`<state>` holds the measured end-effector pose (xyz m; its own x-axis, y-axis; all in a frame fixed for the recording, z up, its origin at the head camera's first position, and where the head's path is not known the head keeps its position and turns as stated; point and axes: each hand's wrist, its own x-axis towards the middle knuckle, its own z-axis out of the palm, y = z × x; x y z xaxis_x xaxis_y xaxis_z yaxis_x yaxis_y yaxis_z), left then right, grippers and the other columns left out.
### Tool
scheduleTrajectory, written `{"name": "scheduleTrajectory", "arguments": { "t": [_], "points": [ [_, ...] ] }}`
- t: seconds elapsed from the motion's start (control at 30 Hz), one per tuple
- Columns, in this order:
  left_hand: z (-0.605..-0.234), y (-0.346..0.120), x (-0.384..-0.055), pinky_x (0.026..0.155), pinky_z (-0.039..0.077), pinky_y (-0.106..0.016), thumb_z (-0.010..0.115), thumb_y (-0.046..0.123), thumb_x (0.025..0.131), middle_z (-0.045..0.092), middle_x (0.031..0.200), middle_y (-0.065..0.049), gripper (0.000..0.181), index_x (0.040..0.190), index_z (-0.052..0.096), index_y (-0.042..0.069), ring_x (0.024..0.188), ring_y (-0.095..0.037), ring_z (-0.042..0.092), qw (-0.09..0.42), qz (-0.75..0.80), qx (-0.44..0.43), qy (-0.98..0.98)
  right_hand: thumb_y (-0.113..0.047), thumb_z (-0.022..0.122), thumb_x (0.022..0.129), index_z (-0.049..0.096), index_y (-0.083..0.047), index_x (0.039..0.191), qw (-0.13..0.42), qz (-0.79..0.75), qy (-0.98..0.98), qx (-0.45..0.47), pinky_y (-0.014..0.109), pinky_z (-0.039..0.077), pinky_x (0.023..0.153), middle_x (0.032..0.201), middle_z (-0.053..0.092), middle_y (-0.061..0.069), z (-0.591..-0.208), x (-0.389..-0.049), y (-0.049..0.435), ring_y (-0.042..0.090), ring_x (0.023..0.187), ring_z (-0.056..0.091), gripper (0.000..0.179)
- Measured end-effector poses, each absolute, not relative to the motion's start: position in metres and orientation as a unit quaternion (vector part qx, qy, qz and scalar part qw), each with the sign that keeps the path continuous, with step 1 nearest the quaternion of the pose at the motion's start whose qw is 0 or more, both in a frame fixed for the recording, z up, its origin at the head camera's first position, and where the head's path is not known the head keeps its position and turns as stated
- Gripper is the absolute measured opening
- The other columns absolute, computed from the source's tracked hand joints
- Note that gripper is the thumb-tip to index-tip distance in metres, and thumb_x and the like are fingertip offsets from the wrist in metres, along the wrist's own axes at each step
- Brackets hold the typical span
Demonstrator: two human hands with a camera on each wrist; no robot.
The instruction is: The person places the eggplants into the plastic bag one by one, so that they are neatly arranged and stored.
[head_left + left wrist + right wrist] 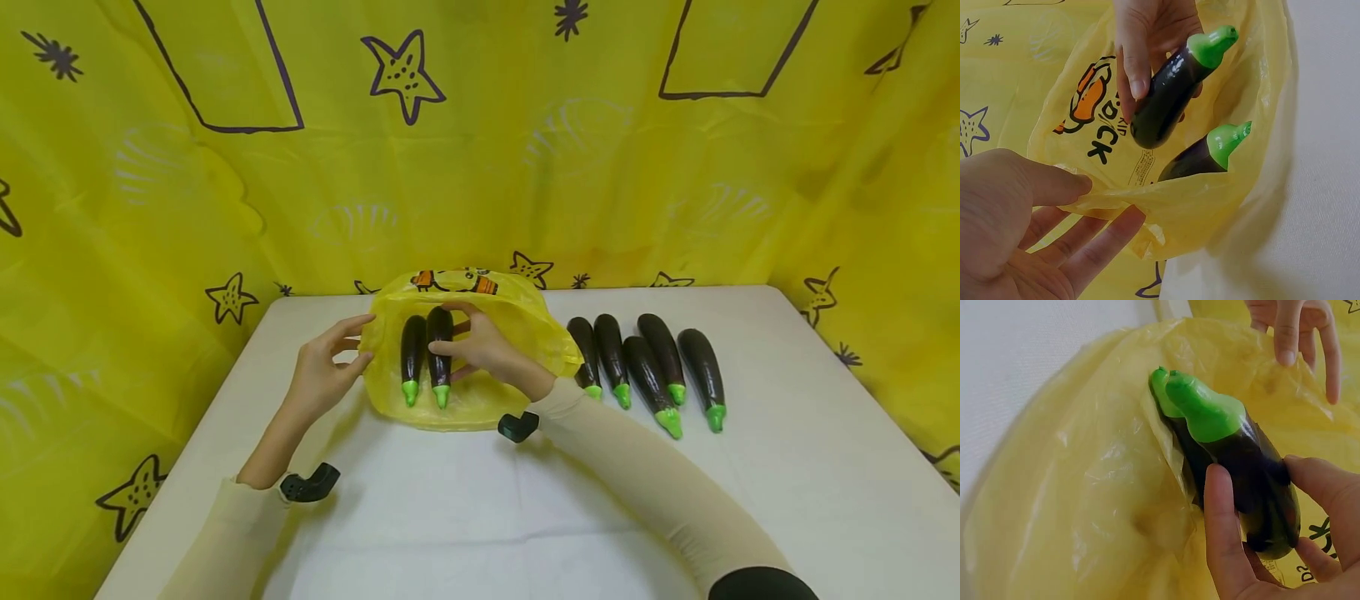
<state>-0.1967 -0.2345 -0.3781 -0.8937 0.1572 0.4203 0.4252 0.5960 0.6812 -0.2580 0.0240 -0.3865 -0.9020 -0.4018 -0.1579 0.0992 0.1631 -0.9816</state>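
Left hand [322, 367], fingers extended, touches the yellow bag [465, 418] while right hand [486, 342] grasps an eggplant [439, 327] inside it, beside a second eggplant [412, 350] between the hands; spreading the bag wide should ease gentle release, five eggplants [647, 371] lying right of both hands.

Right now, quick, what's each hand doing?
Left hand: holding the rim of a thin, printed yellow plastic bag.
Right hand: holding a long, glossy, green-capped dark purple eggplant.

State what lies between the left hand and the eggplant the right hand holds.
In the head view, a second eggplant and part of the yellow bag lie between them.
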Motion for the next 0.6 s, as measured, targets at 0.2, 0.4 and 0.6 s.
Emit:
{"name": "scheduleTrajectory", "arguments": {
  "t": [0.2, 0.4, 0.6],
  "points": [
    [-0.377, -0.235, -0.197, 0.077, 0.063, -0.050, 0.073, -0.009, 0.089, 0.065, 0.135, -0.018, 0.054, 0.140, 0.062, 0.006, 0.107, -0.038, 0.069, 0.167, -0.418, -0.168, -0.877, -0.012, 0.081, 0.091, 0.039, -0.026, 0.155, 0.186, -0.632, 0.747, -0.088, 0.050, 0.064, 0.066, 0.135, 0.049, 0.023, -0.388, -0.261, 0.019, 0.034, 0.072, 0.072, 0.078],
    [-0.380, -0.236, -0.197, 0.073, 0.065, -0.040, 0.074, -0.011, 0.088, 0.065, 0.135, -0.018, 0.054, 0.138, 0.063, 0.005, 0.106, -0.038, 0.070, 0.177, -0.416, -0.176, -0.874, -0.013, 0.082, 0.090, 0.041, -0.025, 0.154, 0.176, -0.627, 0.755, -0.077, 0.047, 0.064, 0.064, 0.132, 0.052, 0.022, -0.391, -0.262, 0.015, 0.033, 0.071, 0.071, 0.077],
    [-0.381, -0.236, -0.196, 0.074, 0.064, -0.038, 0.074, -0.011, 0.088, 0.064, 0.136, -0.017, 0.054, 0.138, 0.063, 0.005, 0.107, -0.037, 0.070, 0.178, -0.416, -0.177, -0.874, -0.011, 0.082, 0.088, 0.043, -0.024, 0.152, 0.168, -0.628, 0.756, -0.077, 0.047, 0.064, 0.062, 0.128, 0.054, 0.022, -0.393, -0.262, 0.010, 0.031, 0.071, 0.070, 0.076]
  ]
}}
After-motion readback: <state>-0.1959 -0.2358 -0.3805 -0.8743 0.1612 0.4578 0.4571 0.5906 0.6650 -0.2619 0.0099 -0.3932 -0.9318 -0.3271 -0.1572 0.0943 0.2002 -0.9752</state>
